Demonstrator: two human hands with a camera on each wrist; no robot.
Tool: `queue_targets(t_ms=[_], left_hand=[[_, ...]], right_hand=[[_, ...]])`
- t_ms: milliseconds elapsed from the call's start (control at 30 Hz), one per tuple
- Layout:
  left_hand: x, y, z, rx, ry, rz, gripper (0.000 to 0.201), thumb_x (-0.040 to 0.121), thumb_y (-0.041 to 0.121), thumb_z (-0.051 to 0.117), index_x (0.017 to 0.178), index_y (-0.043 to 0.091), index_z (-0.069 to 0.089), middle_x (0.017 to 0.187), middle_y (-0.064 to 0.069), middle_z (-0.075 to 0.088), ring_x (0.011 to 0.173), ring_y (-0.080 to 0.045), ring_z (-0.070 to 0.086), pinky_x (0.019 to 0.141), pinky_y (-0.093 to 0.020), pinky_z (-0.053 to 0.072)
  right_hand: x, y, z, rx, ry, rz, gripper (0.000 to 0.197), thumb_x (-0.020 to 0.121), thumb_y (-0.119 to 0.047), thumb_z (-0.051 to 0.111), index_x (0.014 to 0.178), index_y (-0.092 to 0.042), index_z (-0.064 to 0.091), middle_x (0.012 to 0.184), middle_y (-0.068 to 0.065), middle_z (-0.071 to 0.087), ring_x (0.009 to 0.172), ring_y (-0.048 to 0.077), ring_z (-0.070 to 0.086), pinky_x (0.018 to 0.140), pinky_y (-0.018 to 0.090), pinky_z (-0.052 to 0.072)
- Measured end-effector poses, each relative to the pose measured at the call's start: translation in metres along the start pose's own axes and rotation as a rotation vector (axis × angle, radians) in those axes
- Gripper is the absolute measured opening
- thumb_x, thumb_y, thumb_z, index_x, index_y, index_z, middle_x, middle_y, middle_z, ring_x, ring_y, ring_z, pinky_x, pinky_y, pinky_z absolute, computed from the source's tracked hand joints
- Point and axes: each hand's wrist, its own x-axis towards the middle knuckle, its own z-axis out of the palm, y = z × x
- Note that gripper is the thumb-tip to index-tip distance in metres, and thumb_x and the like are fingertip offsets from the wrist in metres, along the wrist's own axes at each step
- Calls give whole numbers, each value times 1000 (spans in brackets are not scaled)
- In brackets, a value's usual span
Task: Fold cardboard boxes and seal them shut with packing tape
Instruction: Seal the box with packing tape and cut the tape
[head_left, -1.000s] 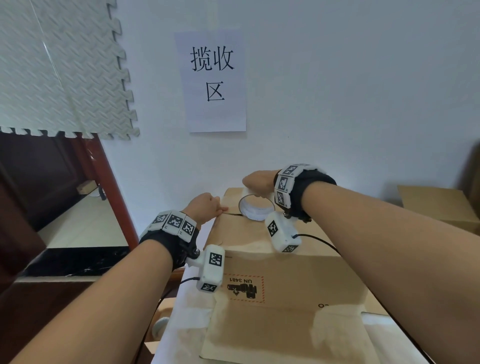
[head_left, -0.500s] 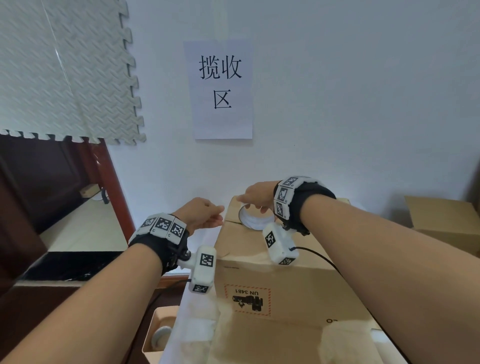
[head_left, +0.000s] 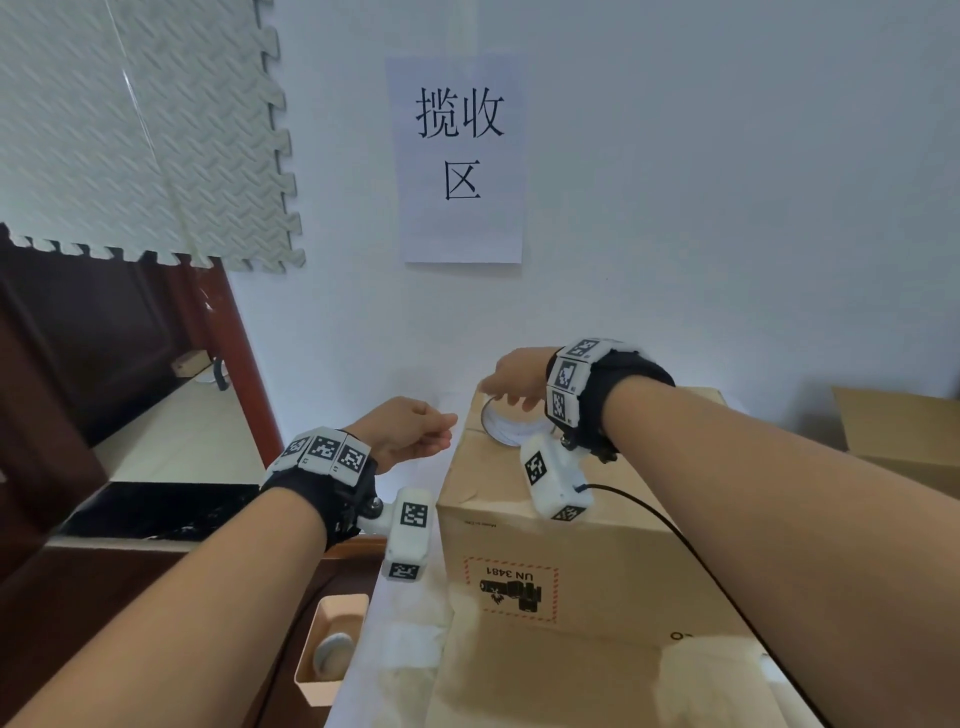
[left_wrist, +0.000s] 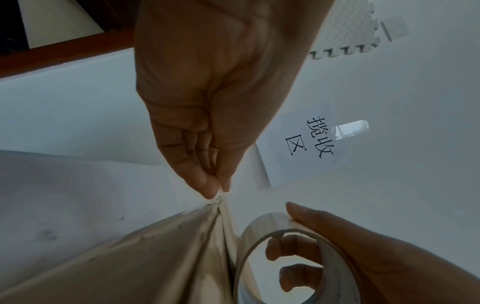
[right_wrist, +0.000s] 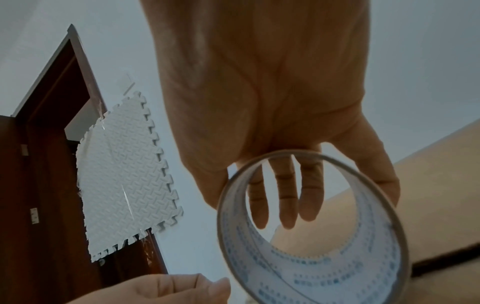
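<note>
A closed brown cardboard box (head_left: 561, 525) with a red "UN 3481" label stands before me on a white-covered table. At its far left corner my right hand (head_left: 511, 376) grips a nearly spent roll of clear packing tape (head_left: 511, 423); the roll (right_wrist: 311, 232) shows a thumb and a finger on its rim, with fingers seen through its ring. Just left of the box corner my left hand (head_left: 415, 431) pinches the free end of the tape strip (left_wrist: 221, 197) between thumb and fingertips. The strip runs from that pinch to the roll (left_wrist: 293, 259).
A second cardboard box (head_left: 904, 421) sits at the far right against the white wall. A small tan bin (head_left: 332, 649) with a roll inside is low beside the table's left edge. A dark wooden door frame (head_left: 228, 332) and a foam mat (head_left: 130, 119) lie to the left.
Both hands have shifted slightly left along the far edge of the box. The left hand has drawn away from the box corner, with the tape end stretched out from the roll.
</note>
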Motion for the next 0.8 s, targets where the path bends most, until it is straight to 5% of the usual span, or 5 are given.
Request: queue_targets(t_ms=[200,333,467,667,800], left_hand=[[2,-2,-2,-14,-13,32,14,93,17,64,85,7,59,71,-5,62,59,-9,58,61,-15,53],[6,-6,-3,6,-19,24,14,92,18,65,87,6,59,73,-5,63,60,-9,58,60,-16,52],[9,-10,-4,-7,-20,37,15,92,18,65,85,7,59,71,-5,62,59,-9,58,61,-16,52],[12,-10,-9,-11,-18,51,14,91,18,67,86,7,60,70,-4,62,59,-8,56,60,-16,51],[15,-14,-9,-8,-27,58,16,90,20,68,89,6,60,69,-3,62,59,-8,55,61,-16,51]], right_hand=[[-4,-5,0,-49,-7,5,41,102,-34,33,117,-5,58,94,2,57,87,17,53,75,25,44],[-10,-3,-1,14,66,-74,37,102,-11,33,131,5,48,126,18,56,108,29,55,95,32,42],[-3,0,0,55,56,-75,36,99,-11,40,131,3,50,112,14,55,95,21,47,94,35,43],[7,-3,3,75,-6,-8,12,97,-12,43,105,-9,51,81,1,53,62,11,48,54,19,38],[8,-7,2,-5,-49,3,27,100,-9,37,120,-2,54,74,3,50,57,10,42,54,20,33]])
